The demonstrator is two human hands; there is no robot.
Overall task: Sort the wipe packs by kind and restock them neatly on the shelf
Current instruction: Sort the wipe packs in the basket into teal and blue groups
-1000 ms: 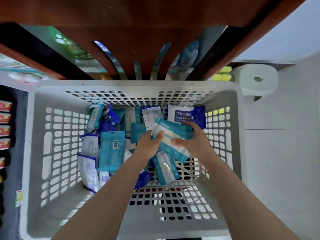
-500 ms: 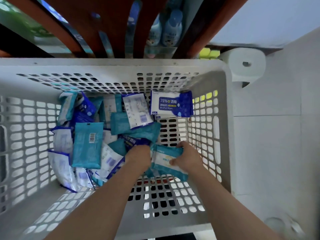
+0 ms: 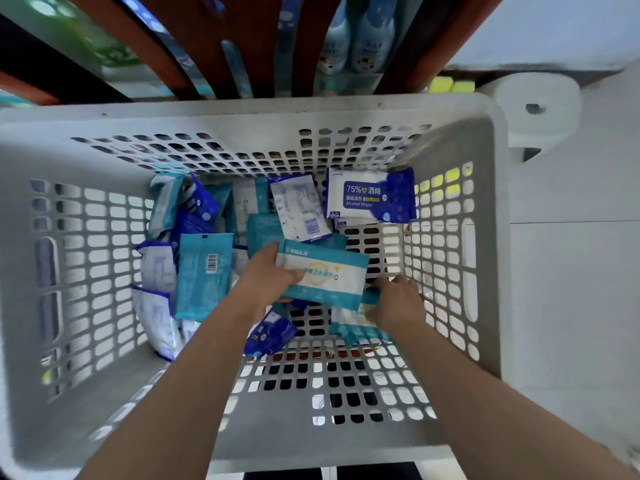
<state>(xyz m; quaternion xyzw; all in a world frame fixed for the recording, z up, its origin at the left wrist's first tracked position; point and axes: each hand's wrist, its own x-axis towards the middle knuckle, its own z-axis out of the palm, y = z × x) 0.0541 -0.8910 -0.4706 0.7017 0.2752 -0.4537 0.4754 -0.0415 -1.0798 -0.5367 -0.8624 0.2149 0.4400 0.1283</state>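
Note:
A grey perforated basket point(image 3: 86, 265) holds several wipe packs, teal ones and dark blue ones, heaped at its left and back. My left hand point(image 3: 266, 282) grips a teal and white wipe pack point(image 3: 325, 275) by its left end and holds it above the heap. My right hand point(image 3: 398, 303) reaches down at the basket floor and pinches another teal pack point(image 3: 356, 323) that lies under it. A blue and white alcohol wipe pack point(image 3: 370, 197) leans at the back right. A teal pack with a barcode point(image 3: 204, 275) lies face down at the left.
The brown wooden shelf frame point(image 3: 214, 39) rises just beyond the basket, with blue bottles point(image 3: 363, 36) standing behind it. A white paper roll point(image 3: 535, 109) and yellow sponges point(image 3: 450, 85) sit at the right. Pale floor tiles point(image 3: 571, 289) lie to the right of the basket.
Both hands held one teal pack together. Now my left hand alone holds it, and my right hand has dropped to a second teal pack on the basket floor. The camera moved closer.

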